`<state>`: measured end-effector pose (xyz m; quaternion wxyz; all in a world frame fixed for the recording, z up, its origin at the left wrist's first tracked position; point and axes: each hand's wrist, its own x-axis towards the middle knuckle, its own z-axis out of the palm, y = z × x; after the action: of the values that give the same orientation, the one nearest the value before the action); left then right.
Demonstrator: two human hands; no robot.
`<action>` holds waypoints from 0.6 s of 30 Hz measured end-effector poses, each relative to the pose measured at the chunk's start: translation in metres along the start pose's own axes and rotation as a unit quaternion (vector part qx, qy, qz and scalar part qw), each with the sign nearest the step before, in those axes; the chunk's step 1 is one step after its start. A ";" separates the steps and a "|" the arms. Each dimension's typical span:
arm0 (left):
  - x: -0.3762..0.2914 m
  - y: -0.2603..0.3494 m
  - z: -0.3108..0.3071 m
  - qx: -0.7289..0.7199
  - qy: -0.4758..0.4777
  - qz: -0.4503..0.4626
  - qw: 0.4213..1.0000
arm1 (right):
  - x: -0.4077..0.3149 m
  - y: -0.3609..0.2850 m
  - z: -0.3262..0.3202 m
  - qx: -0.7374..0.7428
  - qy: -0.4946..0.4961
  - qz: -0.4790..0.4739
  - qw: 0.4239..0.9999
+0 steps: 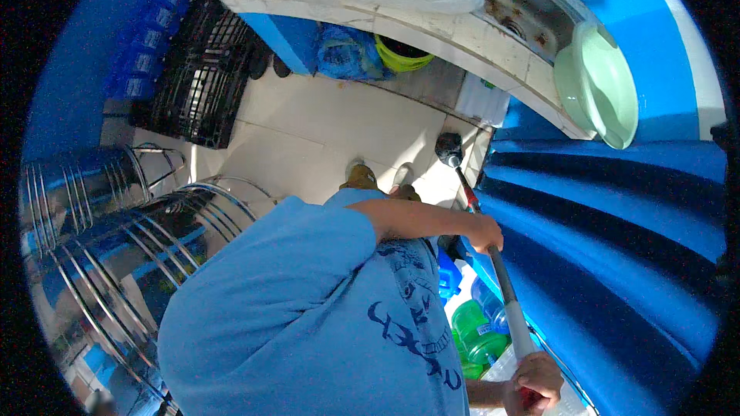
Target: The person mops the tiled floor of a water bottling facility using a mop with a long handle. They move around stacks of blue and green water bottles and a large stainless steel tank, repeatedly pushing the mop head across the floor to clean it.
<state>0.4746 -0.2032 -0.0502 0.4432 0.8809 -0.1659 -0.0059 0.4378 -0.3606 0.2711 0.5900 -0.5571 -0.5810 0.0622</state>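
Observation:
My left hand (485, 234) is wrapped around the middle of a long pole (503, 277), grey there and white further along. My right hand (539, 381) grips the same pole near its upper end, at the lower right. Down on the tiled floor (295, 127), the pole ends in a dark head (448, 147), with a red section above it. Whether this is a mop or a broom cannot be told. My blue shirt fills the lower middle, and both feet stand on the tiles.
A blue wall (589, 277) runs close along the right. Green plastic jugs (477, 332) lie beside my right arm. Black crates (202, 92) and metal racks (156, 231) stand to the left. Above are a tiled counter (439, 37), a sink (520, 6) and a pale green basin (601, 86).

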 end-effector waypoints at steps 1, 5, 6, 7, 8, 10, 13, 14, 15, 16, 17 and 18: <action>0.001 -0.004 -0.003 -0.014 0.007 -0.024 1.000 | 0.005 0.005 0.001 -0.005 -0.014 0.008 1.000; 0.021 -0.021 -0.004 -0.019 0.109 -0.070 0.991 | 0.027 0.028 -0.009 0.010 -0.012 0.013 1.000; 0.029 -0.026 -0.003 -0.013 0.130 -0.081 0.988 | 0.034 0.036 -0.016 0.021 -0.009 0.010 1.000; 0.037 -0.031 -0.003 -0.020 0.160 -0.077 0.984 | 0.039 0.043 -0.024 0.035 -0.007 0.008 0.999; 0.047 -0.034 -0.002 -0.028 0.174 -0.088 0.980 | 0.045 0.050 -0.033 0.055 -0.013 0.008 0.998; 0.068 -0.039 0.002 -0.033 0.183 -0.102 0.977 | 0.055 0.063 -0.052 0.071 -0.092 -0.012 0.993; 0.084 -0.050 0.007 -0.014 0.191 -0.106 0.976 | 0.060 0.081 -0.070 0.103 -0.157 -0.055 0.981; 0.090 -0.053 0.009 -0.007 0.207 -0.105 0.973 | 0.063 0.086 -0.077 0.118 -0.197 -0.052 0.972; 0.096 -0.053 0.011 -0.009 0.199 -0.111 0.974 | 0.064 0.090 -0.082 0.132 -0.237 -0.044 0.962; 0.102 -0.057 0.011 -0.023 0.229 -0.108 0.967 | 0.067 0.098 -0.088 0.119 -0.271 -0.063 0.953; 0.110 -0.062 0.007 -0.044 0.210 -0.130 0.968 | 0.068 0.105 -0.092 0.112 -0.246 -0.069 0.960; 0.118 -0.066 0.004 -0.022 0.211 -0.148 0.966 | 0.068 0.112 -0.095 0.104 -0.222 -0.078 0.966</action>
<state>0.6042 -0.2045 -0.0881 0.4815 0.8671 0.0633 0.1109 0.5960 -0.3253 0.2594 0.5044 -0.4182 -0.7290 0.1983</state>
